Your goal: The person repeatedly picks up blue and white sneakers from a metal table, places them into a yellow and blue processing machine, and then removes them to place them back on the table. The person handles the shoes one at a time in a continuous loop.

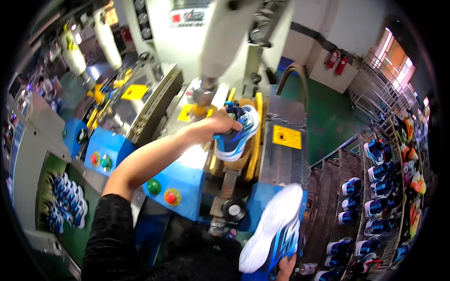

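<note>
A blue sneaker (241, 138) with a white and light-blue sole sits in the press between two yellow side pads (255, 140), its heel towards me. My left hand (221, 122) reaches in from the left and is closed on the sneaker's upper near its tongue and laces. At the lower right, a second blue sneaker (274, 229) is tilted with its white sole turned up. My right hand (287, 268) is closed around its upper from below; only part of the fingers shows. Above the first sneaker, a metal press head (205, 96) hangs close to my left wrist.
Blue control panels with green (153, 187) and red (172, 197) buttons front the machine. A black round knob (234, 210) sits below the pads. On the right stands a rack (337, 187) with several sneakers. More sneakers (70, 201) lie in an opening at left.
</note>
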Tool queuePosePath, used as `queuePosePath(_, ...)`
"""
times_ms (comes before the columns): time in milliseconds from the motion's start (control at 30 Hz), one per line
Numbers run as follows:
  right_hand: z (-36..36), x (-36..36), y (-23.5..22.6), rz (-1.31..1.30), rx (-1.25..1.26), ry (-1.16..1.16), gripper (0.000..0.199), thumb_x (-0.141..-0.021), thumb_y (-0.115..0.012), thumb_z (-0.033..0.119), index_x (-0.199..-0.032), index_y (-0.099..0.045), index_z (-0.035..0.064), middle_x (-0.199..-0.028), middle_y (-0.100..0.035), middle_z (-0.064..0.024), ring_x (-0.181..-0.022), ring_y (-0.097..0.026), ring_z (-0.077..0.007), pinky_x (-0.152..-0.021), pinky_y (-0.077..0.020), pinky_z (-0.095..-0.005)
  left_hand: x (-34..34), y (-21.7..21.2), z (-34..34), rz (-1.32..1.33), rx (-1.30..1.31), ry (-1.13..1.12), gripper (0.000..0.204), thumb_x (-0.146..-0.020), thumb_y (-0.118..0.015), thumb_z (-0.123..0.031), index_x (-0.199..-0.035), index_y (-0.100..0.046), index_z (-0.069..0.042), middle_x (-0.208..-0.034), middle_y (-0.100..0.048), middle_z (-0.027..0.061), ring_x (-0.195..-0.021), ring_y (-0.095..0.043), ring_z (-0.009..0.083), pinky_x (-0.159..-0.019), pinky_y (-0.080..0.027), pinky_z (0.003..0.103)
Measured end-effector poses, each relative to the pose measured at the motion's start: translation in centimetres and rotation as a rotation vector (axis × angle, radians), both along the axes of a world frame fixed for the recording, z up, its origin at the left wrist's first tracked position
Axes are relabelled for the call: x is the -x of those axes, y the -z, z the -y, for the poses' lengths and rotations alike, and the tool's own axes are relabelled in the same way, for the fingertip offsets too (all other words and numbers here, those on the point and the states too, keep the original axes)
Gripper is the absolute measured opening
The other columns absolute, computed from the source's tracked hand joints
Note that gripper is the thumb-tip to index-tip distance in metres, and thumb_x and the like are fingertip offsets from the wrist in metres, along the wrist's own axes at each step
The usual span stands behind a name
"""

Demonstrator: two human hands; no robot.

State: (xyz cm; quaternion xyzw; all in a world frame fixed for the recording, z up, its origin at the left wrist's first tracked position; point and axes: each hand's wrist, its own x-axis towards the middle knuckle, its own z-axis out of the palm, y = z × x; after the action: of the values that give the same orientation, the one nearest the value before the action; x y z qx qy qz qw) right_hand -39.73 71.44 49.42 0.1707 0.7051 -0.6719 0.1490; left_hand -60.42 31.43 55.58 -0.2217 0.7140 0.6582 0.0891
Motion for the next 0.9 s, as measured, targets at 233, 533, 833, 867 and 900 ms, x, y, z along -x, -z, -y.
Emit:
queuePosePath(233, 18.0, 22.4, -4.4, 0.346, 0.322, -0.446, 0.037, -0.089, -0.065, 0.024, -0.120, -0.058, 0.0059, -0.110, -0.067, -0.0117, -0.100, -0.065, -0.0257, -0.090, -0.0512, -0.0439, -33.7, 0.7, 0.1, -0.339, -0.483, -0.499, 0.094, -0.063, -0.083, -0.025, -0.140, -0.039, 0.005, -0.131, -0.054, 0.0187, -0.119, -0.056, 0.0297, -0.102, -0.044, 0.043)
queuePosePath(533, 32.6, 25.8, 10.2, -0.830, -0.678, -0.425, 0.075, -0.082, -0.065, 0.015, -0.138, -0.023, -0.0135, -0.123, -0.045, -0.0392, -0.115, -0.049, -0.0498, -0.100, -0.0406, -0.0479, -52.8, 10.5, -8.2, 0.018, -0.202, -1.503, 0.045, -0.093, -0.055, -0.027, -0.129, -0.054, 0.000, -0.130, -0.055, 0.0146, -0.118, -0.052, 0.0281, -0.099, -0.042, 0.040)
queuePosePath(833, 32.4, 27.6, 6.7, -0.725, -0.751, -0.434, 0.070, -0.079, -0.069, 0.025, -0.133, -0.038, -0.0064, -0.120, -0.055, -0.0324, -0.114, -0.052, -0.0463, -0.098, -0.0426, -0.0463, -50.3, 9.2, -4.5, 0.288, -0.386, -1.341, 0.052, -0.101, -0.044, -0.032, -0.143, -0.039, -0.001, -0.148, -0.039, 0.0143, -0.130, -0.042, 0.0277, -0.109, -0.034, 0.044)
queuePosePath(867, 32.5, 27.7, 6.4, -0.725, -0.774, -0.443, 0.071, -0.079, -0.068, 0.024, -0.134, -0.036, -0.0062, -0.123, -0.052, -0.0327, -0.114, -0.052, -0.0456, -0.098, -0.0438, -0.0462, -49.8, 10.2, -3.3, 0.253, -0.409, -1.342, 0.045, -0.097, -0.050, -0.029, -0.133, -0.045, -0.002, -0.134, -0.046, 0.0122, -0.118, -0.048, 0.0256, -0.101, -0.039, 0.041)
queuePosePath(900, 32.3, 27.8, 6.3, -0.709, -0.798, -0.473, 0.072, -0.080, -0.068, 0.023, -0.136, -0.034, -0.0060, -0.125, -0.050, -0.0330, -0.115, -0.053, -0.0449, -0.097, -0.0449, -0.0461, -49.0, 11.0, -2.0, 0.239, -0.431, -1.357, 0.038, -0.093, -0.055, -0.026, -0.123, -0.051, -0.004, -0.120, -0.053, 0.0100, -0.105, -0.054, 0.0235, -0.092, -0.044, 0.038)
